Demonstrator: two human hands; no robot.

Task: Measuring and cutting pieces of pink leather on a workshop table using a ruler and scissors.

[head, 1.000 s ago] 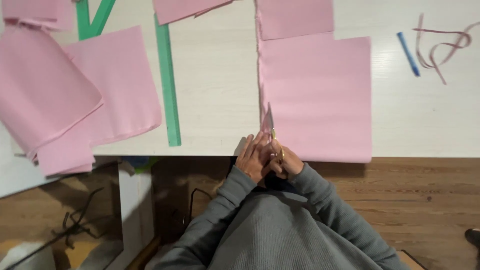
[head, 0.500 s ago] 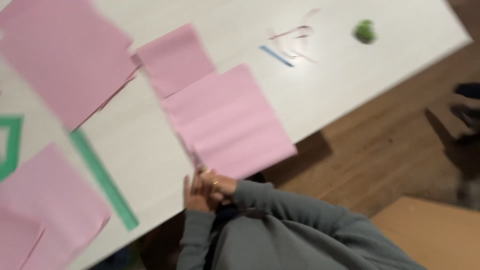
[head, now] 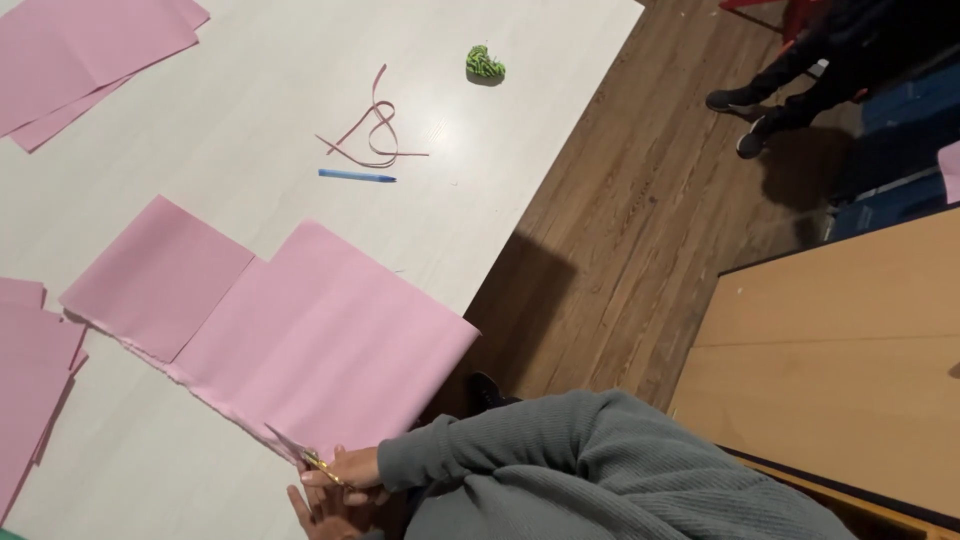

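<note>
1. The white table [head: 250,90] takes most of the view, with a wooden floor [head: 640,230] to its right.
2. The large pink sheet [head: 320,340] lies flat at the near table edge. Its long axis runs from upper left to lower right, and its near edge points toward the person.
3. The right hand [head: 350,468] is closed around small scissors [head: 300,455], whose blades meet the sheet's near edge and point up-left.
4. The left hand [head: 318,505] lies just below, fingers rather flat; I cannot tell if it holds something.
5. To cut well, I think the blades should follow the near edge straight, while the free hand keeps the sheet flat and tight.
6. A blue pen [head: 357,176] and a thin pink strip [head: 372,135] lie well apart.
</note>
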